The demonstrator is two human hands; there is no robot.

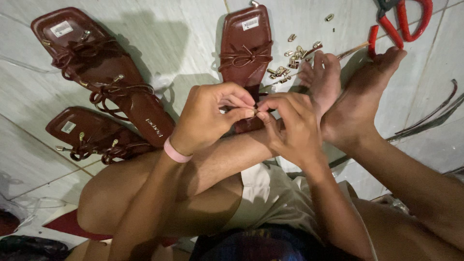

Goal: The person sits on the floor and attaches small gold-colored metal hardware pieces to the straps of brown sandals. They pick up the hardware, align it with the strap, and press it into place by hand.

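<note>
My left hand (208, 118) and my right hand (290, 128) meet at the fingertips above my crossed legs. Together they pinch a small gold metal tip (255, 112) on a thin dark brown strap (261, 94). The strap leads from a dark brown sandal (246, 46) lying on the tiled floor just beyond my hands. A pink band (175, 152) circles my left wrist. A pile of small gold metal tips (290, 60) lies on the floor beside that sandal, near my toes.
Two more brown strappy sandals lie at the left, one at the far left (92, 65) and one nearer me (94, 137). Red-handled pliers (403, 19) sit at the top right. Dark strap offcuts (430, 118) trail along the right. My bare feet (348, 92) rest on the tiles.
</note>
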